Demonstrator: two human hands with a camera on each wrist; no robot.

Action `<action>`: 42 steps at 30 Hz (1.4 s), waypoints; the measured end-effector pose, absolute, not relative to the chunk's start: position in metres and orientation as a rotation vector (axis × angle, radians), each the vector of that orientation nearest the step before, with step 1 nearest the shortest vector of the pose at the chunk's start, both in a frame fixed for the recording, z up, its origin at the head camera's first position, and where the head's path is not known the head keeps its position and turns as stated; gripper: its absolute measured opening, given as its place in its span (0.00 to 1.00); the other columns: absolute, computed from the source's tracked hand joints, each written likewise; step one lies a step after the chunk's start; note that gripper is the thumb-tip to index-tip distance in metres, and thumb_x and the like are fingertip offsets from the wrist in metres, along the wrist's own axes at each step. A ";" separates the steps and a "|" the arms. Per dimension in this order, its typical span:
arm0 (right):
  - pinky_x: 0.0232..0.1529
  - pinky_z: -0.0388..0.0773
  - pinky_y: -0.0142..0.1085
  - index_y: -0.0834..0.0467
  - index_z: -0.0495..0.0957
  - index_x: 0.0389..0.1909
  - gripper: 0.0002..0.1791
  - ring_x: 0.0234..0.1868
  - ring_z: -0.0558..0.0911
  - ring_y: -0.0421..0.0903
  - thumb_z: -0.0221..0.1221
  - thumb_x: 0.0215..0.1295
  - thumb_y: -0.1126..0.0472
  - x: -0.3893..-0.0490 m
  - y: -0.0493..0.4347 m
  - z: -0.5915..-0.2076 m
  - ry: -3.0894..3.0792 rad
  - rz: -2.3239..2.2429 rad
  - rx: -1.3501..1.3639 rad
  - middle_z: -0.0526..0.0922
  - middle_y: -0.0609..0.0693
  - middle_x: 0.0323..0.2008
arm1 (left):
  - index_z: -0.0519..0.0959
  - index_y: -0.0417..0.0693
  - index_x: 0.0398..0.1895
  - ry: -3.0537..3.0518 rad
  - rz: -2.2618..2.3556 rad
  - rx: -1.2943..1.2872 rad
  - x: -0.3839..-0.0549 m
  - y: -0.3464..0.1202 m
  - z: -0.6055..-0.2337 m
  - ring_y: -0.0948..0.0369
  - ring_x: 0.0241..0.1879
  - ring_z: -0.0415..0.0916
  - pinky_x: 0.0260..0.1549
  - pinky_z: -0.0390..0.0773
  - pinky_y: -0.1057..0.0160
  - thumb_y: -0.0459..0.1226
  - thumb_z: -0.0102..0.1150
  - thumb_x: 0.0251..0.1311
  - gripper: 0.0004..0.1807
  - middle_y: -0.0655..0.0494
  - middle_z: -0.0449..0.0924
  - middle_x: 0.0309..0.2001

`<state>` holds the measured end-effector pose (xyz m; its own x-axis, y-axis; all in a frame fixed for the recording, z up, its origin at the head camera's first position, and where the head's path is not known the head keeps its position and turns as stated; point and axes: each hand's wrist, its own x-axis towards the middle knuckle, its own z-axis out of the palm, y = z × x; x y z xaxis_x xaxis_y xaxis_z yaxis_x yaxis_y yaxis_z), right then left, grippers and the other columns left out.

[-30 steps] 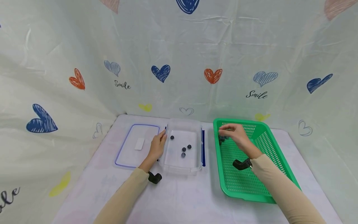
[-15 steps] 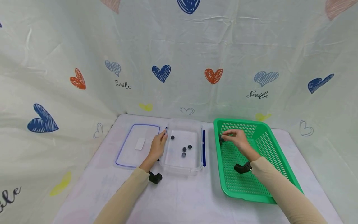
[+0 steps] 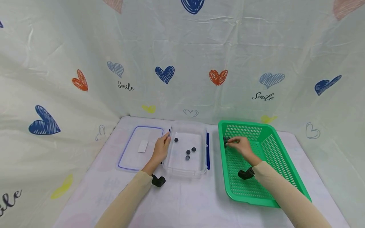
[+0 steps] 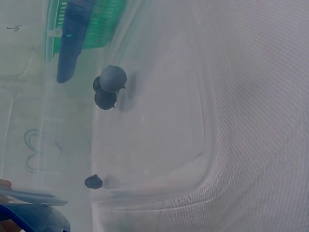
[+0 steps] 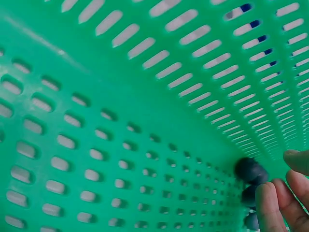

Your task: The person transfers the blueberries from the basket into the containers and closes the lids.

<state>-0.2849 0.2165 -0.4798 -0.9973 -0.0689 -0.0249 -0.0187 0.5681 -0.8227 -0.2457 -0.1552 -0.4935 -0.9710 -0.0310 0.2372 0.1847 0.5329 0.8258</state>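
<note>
In the head view my left hand [image 3: 161, 148] grips the left wall of a clear plastic box [image 3: 185, 172], by a blue latch [image 4: 36, 217]. Several small dark round fruits that look like blueberries [image 4: 113, 79] lie on the box floor. My right hand [image 3: 241, 147] reaches into a green slotted basket [image 3: 228, 186], its fingertips at more blueberries [image 5: 250, 170] by the left wall. In the right wrist view the thumb and fingers stand apart beside these berries, with none seen between them. Some berries there are partly hidden by the fingers.
A clear lid with a blue rim [image 3: 125, 148] lies flat left of the box, with a white rectangle [image 3: 143, 146] on it. Another blue latch [image 3: 208, 152] hangs on the box's right side, facing the basket. Behind the table hangs a heart-printed curtain [image 3: 194, 95].
My right hand has lowered into the basket, down to the blueberries by its left wall. The left hand stays on the box, and the berries inside the box have not moved.
</note>
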 end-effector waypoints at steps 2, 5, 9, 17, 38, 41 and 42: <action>0.41 0.77 0.45 0.69 0.84 0.43 0.12 0.49 0.78 0.60 0.67 0.64 0.64 -0.286 0.216 -0.483 2.746 -1.422 -0.092 0.83 0.64 0.46 | 0.67 0.28 0.68 -2.545 -1.416 -0.122 -0.246 -0.155 -0.493 0.55 0.31 0.63 0.33 0.65 0.58 0.36 0.45 0.78 0.23 0.47 0.69 0.31; 0.42 0.79 0.45 0.69 0.84 0.42 0.12 0.48 0.80 0.60 0.67 0.63 0.65 -0.286 0.216 -0.488 2.750 -1.422 -0.095 0.83 0.64 0.45 | 0.67 0.29 0.68 -2.540 -1.418 -0.109 -0.247 -0.155 -0.493 0.54 0.32 0.64 0.34 0.67 0.57 0.36 0.45 0.78 0.23 0.45 0.71 0.33; 0.39 0.80 0.42 0.70 0.84 0.41 0.11 0.46 0.81 0.60 0.67 0.63 0.66 -0.286 0.215 -0.494 2.755 -1.435 -0.100 0.83 0.64 0.43 | 0.67 0.30 0.69 -2.548 -1.426 -0.092 -0.247 -0.154 -0.493 0.53 0.33 0.65 0.35 0.68 0.56 0.36 0.45 0.78 0.23 0.42 0.73 0.36; 0.34 0.78 0.38 0.70 0.84 0.40 0.10 0.42 0.82 0.59 0.67 0.63 0.67 -0.288 0.214 -0.500 2.769 -1.430 -0.096 0.85 0.62 0.38 | 0.67 0.30 0.69 -2.557 -1.437 -0.082 -0.247 -0.154 -0.492 0.54 0.33 0.64 0.34 0.67 0.57 0.37 0.45 0.78 0.24 0.44 0.72 0.35; 0.35 0.79 0.40 0.70 0.84 0.40 0.08 0.41 0.83 0.58 0.65 0.64 0.69 -0.287 0.209 -0.510 2.837 -1.426 -0.148 0.85 0.64 0.38 | 0.68 0.28 0.67 -2.526 -1.432 -0.121 -0.245 -0.154 -0.493 0.53 0.33 0.65 0.34 0.68 0.56 0.36 0.45 0.77 0.23 0.44 0.72 0.34; 0.33 0.78 0.40 0.70 0.85 0.39 0.07 0.40 0.82 0.58 0.65 0.63 0.68 -0.287 0.208 -0.509 2.849 -1.410 -0.147 0.85 0.63 0.38 | 0.68 0.28 0.67 -2.524 -1.432 -0.125 -0.246 -0.154 -0.493 0.54 0.32 0.64 0.34 0.67 0.56 0.36 0.45 0.78 0.23 0.46 0.71 0.32; 0.33 0.78 0.40 0.69 0.85 0.39 0.07 0.40 0.82 0.58 0.66 0.63 0.68 -0.287 0.208 -0.509 2.851 -1.407 -0.141 0.85 0.63 0.38 | 0.68 0.28 0.67 -2.524 -1.435 -0.125 -0.246 -0.154 -0.493 0.54 0.32 0.64 0.34 0.67 0.56 0.36 0.45 0.78 0.23 0.46 0.71 0.32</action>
<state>-0.2871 0.2080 -0.5090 -0.9952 -0.0616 0.0755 -0.0974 0.6053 -0.7901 -0.2456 -0.1538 -0.4932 -0.9687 -0.0417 0.2449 0.1891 0.5154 0.8358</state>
